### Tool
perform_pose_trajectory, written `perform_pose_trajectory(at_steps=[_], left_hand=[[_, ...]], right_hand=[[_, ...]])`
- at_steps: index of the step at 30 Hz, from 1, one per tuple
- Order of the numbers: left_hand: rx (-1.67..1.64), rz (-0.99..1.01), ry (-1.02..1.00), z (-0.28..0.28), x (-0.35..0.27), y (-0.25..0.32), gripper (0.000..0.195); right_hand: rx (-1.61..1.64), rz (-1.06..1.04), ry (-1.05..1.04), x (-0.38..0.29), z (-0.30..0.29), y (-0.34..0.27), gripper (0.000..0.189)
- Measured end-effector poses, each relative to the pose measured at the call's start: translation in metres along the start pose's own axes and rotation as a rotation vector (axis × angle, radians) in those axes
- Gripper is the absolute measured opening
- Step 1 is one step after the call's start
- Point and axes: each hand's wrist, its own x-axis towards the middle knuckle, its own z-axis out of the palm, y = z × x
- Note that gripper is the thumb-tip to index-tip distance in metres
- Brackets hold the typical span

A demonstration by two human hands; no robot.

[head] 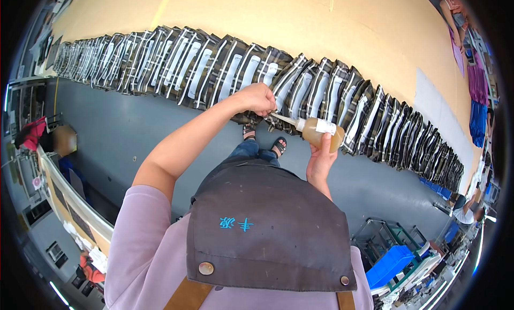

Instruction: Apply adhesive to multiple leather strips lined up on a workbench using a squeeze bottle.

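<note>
My left hand (260, 100) is closed at the near edge of the row of plaid fabric pieces (231, 71), its fingertips pinched on a dark plaid piece; what lies under the fingers is partly hidden. My right hand (321, 155) grips a squeeze bottle (323, 133) of amber-brown content with a white label. The bottle lies tilted, its long thin nozzle (284, 118) pointing left, the tip close beside my left fingertips. The plaid pieces overlap in a long curved row along the table edge, each showing a pale, whitish strip.
Behind the row stretches the tan tabletop (301, 24). A pale sheet (437, 101) lies at the right. Purple and blue bundles are at the far right, where another person (453, 12) leans over. A blue crate (389, 265) rests on a rack at lower right. Another table (74, 193) stands left.
</note>
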Motion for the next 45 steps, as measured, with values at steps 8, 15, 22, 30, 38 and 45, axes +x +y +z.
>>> perform_pose_trajectory(at_steps=[8, 15, 22, 30, 38, 45], left_hand=[[-0.032, -0.011, 0.006, -0.002, -0.002, -0.006, 0.017], [-0.064, 0.006, -0.003, -0.002, -0.001, -0.009, 0.017], [0.511, 0.371, 0.360, 0.013, -0.022, -0.017, 0.013], [0.423, 0.122, 0.595, 0.044, -0.070, -0.025, 0.012], [0.201, 0.022, 0.700, 0.052, -0.077, -0.036, 0.011], [0.122, -0.052, 0.726, 0.055, -0.077, -0.039, 0.009]], right_hand=[[-0.029, -0.011, -0.033, -0.005, -0.001, 0.002, 0.038], [-0.059, 0.007, -0.095, -0.009, -0.003, 0.010, 0.038], [0.185, 0.087, -0.028, 0.023, -0.015, -0.017, 0.053], [0.022, -0.113, -0.123, 0.081, 0.042, -0.034, 0.050], [-0.082, -0.128, -0.160, 0.133, 0.104, -0.014, 0.048], [-0.174, -0.100, -0.147, 0.146, 0.114, -0.007, 0.050]])
